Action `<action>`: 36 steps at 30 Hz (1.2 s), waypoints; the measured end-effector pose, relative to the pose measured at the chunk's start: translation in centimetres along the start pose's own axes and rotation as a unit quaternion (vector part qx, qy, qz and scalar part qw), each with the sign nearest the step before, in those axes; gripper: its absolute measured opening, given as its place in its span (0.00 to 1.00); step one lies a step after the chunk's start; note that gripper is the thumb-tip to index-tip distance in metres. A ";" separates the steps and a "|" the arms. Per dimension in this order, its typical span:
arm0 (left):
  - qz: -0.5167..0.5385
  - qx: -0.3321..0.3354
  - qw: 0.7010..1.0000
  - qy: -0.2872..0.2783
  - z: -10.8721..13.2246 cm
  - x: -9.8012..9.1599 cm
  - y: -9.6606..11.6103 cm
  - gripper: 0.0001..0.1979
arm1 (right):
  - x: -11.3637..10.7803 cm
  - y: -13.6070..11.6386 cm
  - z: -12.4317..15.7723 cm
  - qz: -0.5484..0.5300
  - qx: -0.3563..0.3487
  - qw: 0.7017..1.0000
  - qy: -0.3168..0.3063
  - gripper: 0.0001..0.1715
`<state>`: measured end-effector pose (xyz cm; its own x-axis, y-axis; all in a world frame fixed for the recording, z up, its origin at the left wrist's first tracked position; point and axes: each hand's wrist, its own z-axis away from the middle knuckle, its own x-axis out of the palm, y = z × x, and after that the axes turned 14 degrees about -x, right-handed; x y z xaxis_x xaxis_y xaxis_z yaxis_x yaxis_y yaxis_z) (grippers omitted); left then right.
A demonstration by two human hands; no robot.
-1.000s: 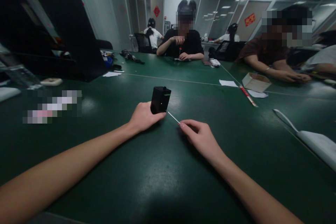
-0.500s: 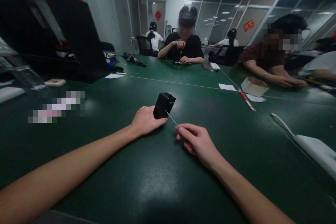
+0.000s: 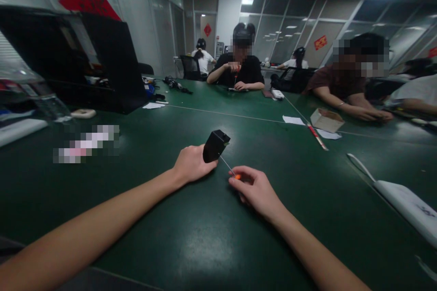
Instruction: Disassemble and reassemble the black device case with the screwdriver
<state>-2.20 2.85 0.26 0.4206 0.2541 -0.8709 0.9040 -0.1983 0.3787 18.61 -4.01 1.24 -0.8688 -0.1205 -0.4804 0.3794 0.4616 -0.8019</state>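
My left hand [image 3: 191, 164] grips a small black box [image 3: 215, 145] near the middle of the green table [image 3: 211, 236], tilting it to the right. My right hand [image 3: 254, 187] pinches a thin screwdriver [image 3: 228, 167] with an orange handle. Its metal shaft points up and left, and the tip touches the lower side of the black box. Both forearms reach in from the bottom of the view.
A black open case [image 3: 78, 59] stands at the left. A small cardboard box [image 3: 327, 119], a red-handled tool [image 3: 317, 136] and paper slips [image 3: 293, 120] lie at the right, a white flat object [image 3: 406, 202] farther right. Several other people sit at the far and right sides.
My left hand has tipped the black box further to the right. My right hand moved slightly toward me, showing the orange handle. The view has tilted upward.
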 end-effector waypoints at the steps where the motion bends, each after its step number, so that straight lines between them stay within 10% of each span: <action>1: -0.008 0.002 1.000 -0.002 0.1 -0.1 0.1 0.17 | 0.0 0.0 0.1 0.037 -0.027 0.999 0.009 0.15; 26: 0.076 -0.034 0.995 -0.056 -0.8 -0.5 -0.7 0.17 | 0.1 -0.3 0.4 0.126 -0.120 0.984 -0.028 0.17; 36: 0.348 -0.070 0.915 -0.191 -1.8 0.3 -1.6 0.22 | 0.0 0.0 -0.2 0.127 -0.109 0.985 0.050 0.14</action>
<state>-3.35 4.93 -0.07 0.8652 -0.2422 -0.4390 0.4390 -0.0572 0.8967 18.55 -3.87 1.36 -0.7855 0.1052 -0.6098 0.5208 0.6448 -0.5595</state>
